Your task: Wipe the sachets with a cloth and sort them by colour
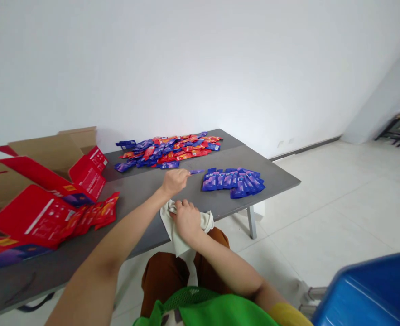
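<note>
My left hand [174, 182] reaches over the grey table [145, 199] and pinches a small blue sachet [197, 172] by one end. My right hand [186, 221] is closed on a crumpled cream cloth [175, 235] at the table's near edge. Just beyond the left hand lies a loose heap of mixed red and blue sachets [167, 151]. To its right, blue sachets [233, 183] lie overlapping in a tidier group. Red sachets [94, 215] lie in a row at the table's left side.
Open cardboard boxes [46, 154] with red printed cartons [33, 217] crowd the left side, overlapping the table. A blue plastic container [366, 294] sits at lower right. A green bag [213, 312] rests on my brown-trousered lap [162, 276]. A white wall stands behind the table.
</note>
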Demonstrator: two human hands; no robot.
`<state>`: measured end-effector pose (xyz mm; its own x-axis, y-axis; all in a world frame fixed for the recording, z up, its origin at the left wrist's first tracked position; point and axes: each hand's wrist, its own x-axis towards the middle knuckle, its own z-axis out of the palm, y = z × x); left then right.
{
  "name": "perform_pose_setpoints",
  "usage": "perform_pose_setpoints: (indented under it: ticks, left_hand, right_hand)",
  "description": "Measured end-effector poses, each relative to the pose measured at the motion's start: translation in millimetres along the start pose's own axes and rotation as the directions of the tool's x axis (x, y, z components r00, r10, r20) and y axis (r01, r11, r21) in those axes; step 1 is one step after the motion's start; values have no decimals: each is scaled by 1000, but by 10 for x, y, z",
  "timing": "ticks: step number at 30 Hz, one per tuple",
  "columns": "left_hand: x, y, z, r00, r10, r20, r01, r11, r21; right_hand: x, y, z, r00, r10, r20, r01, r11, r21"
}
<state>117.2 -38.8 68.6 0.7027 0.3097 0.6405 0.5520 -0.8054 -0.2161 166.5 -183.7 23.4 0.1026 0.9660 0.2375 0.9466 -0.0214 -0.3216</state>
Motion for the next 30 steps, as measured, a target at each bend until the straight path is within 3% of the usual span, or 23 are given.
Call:
perform_pose_setpoints:
  ticks: [3, 6, 12, 15, 18, 20, 22, 25, 30]
  left_hand:
    - [47, 45, 326, 972, 191, 136, -165, 970, -180]
    - [28, 102, 488, 932, 262, 250, -177, 932, -318]
    - [64, -22, 387, 901, 202, 384, -57, 933, -356]
    - [93, -261, 365, 925, 96, 367, 20, 954, -299]
    - [108, -602, 481, 946, -163, 279, 220, 957, -189]
    - [116, -852, 625, 905, -359, 230, 396, 907, -141]
    - [122, -1075, 798, 827, -500, 256, 547, 822, -162]
    - [130, -1268, 1065, 758, -548, 354, 628, 760, -168]
    - [134, -1231, 1332, 733, -555, 394, 618, 785, -44]
  right_hand:
    - [40, 205, -36, 999, 52, -8, -52, 999, 4]
    - [61, 406, -75, 995, 91, -30, -91, 996, 7]
    - [52, 498, -125, 994, 101, -46, -102, 995, -5]
    - [54, 476, -148, 995, 102, -22, -102, 995, -6]
    - [59, 476, -161, 995, 96, -17, -96, 995, -1]
    - [60, 483, -155, 995, 99, -26, -99, 995, 7]
    - [58, 489, -138, 994, 105, -39, -104, 994, 15]
    - [52, 495, -110, 993, 104, -53, -103, 994, 22]
    - [52, 500, -94, 993, 91, -72, -90, 996, 17]
